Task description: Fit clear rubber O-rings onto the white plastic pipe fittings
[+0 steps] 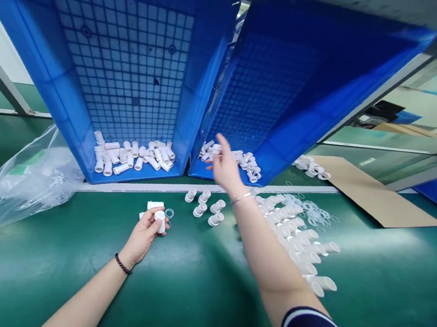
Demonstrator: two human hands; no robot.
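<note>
My left hand (147, 234) is closed around white plastic pipe fittings; one short fitting (160, 222) stands upright between thumb and fingers, and a second white tube (154, 205) lies across behind it. Two thin clear rings (169, 213) show beside those fingertips. Reaching over the front of the right blue bin (260, 172), my right hand (226, 165) has a small white plastic piece (214, 151) between its fingers, slightly blurred. Small white ring-shaped parts (250, 165) lie in that bin around the hand. Between my hands, several assembled white fittings (200, 209) stand upright on the green table (171, 304).
A left blue bin (134, 177), tilted toward me, holds loose white tubes (135, 154). Many white fittings (300, 238) stand right of my forearm, near scattered clear rings (317, 215). Cardboard (374, 194) lies at right; a clear plastic bag (36, 177) sits at left.
</note>
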